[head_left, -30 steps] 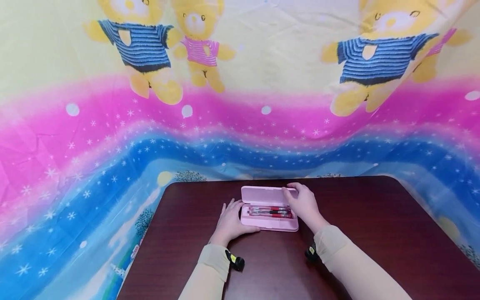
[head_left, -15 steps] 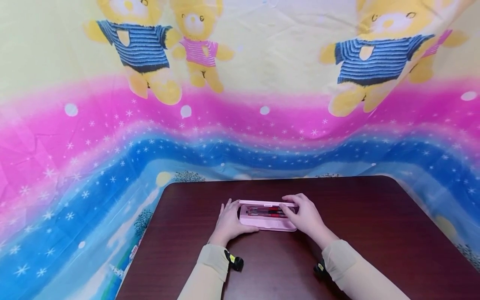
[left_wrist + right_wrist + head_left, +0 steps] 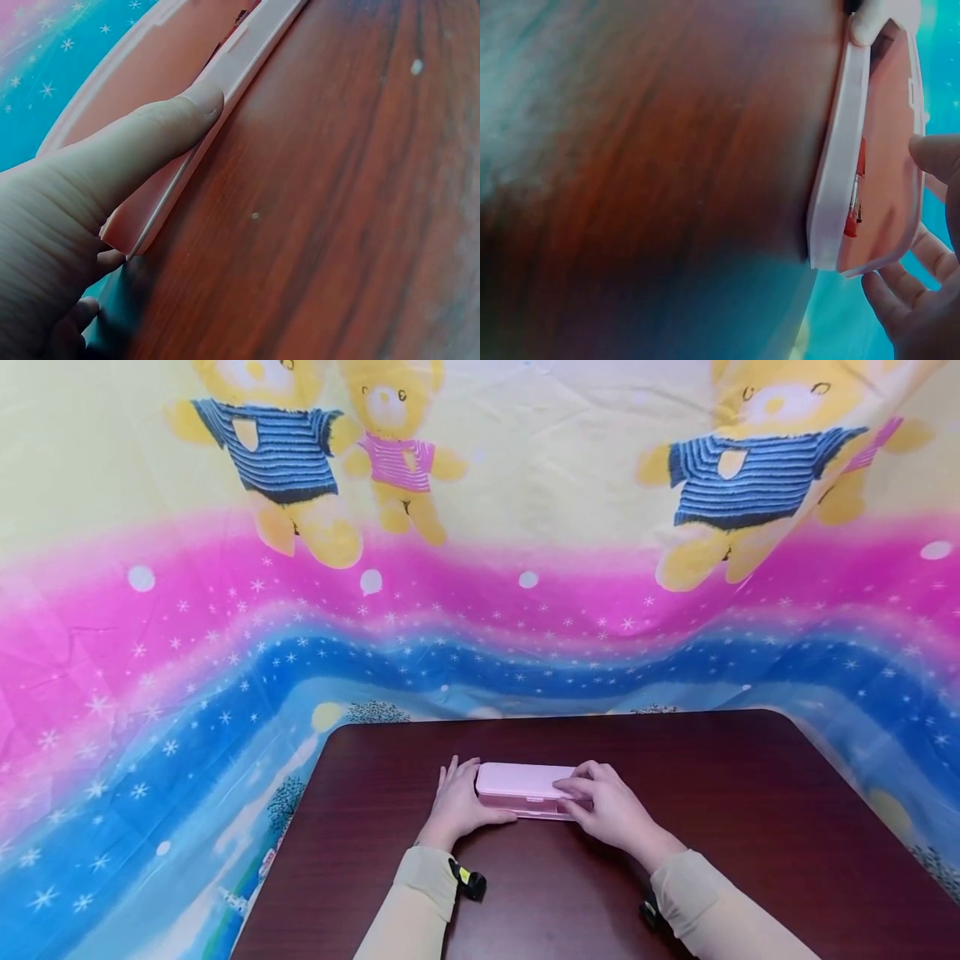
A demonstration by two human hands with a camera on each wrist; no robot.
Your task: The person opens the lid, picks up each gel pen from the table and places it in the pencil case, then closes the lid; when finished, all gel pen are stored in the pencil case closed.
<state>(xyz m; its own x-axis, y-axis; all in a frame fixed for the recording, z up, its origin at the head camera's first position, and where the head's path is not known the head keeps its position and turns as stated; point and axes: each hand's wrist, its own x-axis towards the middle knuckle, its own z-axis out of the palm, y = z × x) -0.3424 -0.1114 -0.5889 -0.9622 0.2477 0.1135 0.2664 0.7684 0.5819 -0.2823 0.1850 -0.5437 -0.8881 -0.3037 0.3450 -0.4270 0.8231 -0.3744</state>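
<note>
1. Since the earlier frame the lid has swung down onto the pink pencil case (image 3: 523, 789); a slim gap with red pens (image 3: 853, 217) remains.
2. Your left hand (image 3: 459, 806) braces its left end with the thumb; your right hand (image 3: 609, 806) grips the lid's right end.
3. Press evenly along the front edge.
4. It lies mid-table (image 3: 750, 793), long axis left-right.

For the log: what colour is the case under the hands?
Pale pink; the case shows best in the head view.
</note>
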